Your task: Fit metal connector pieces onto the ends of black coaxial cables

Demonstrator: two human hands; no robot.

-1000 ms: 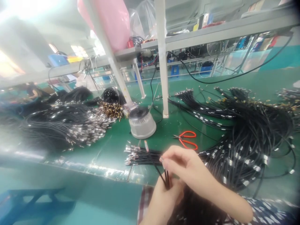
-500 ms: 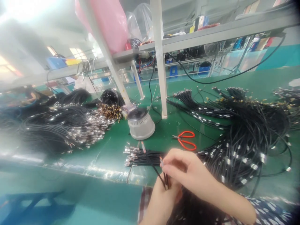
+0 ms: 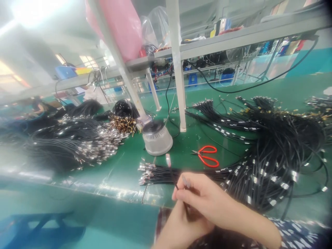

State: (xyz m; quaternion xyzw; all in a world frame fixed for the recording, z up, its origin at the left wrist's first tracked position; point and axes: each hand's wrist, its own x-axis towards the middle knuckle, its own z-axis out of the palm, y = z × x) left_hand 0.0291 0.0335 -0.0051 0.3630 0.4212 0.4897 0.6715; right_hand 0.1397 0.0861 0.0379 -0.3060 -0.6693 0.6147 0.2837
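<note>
My left hand (image 3: 183, 221) is closed round black cables low in the middle of the view. Just above it, my right hand (image 3: 204, 192) pinches a black cable (image 3: 176, 186) between thumb and forefinger. One cable's shiny, reddish end (image 3: 168, 160) sticks up beyond my fingers. Another pale tip (image 3: 185, 180) shows at the right forefinger. Behind my hands a bundle of black cables (image 3: 160, 174) lies on the green table, its silvery ends pointing left. Red-handled snips (image 3: 207, 156) lie beyond the bundle with the handles apart. My palms hide much of the held cables.
A grey, round-bodied device (image 3: 157, 140) stands beside a white shelf post (image 3: 178, 86). Large heaps of black cables lie at the left (image 3: 70, 141) and right (image 3: 282, 148). Above the table runs a shelf (image 3: 249, 40); a blue stool (image 3: 44, 228) stands at lower left.
My right hand has come down and left onto the cable, its fingers now nearer my left hand. The reddish cable end has shifted right and slightly upward. The view has moved slightly.
</note>
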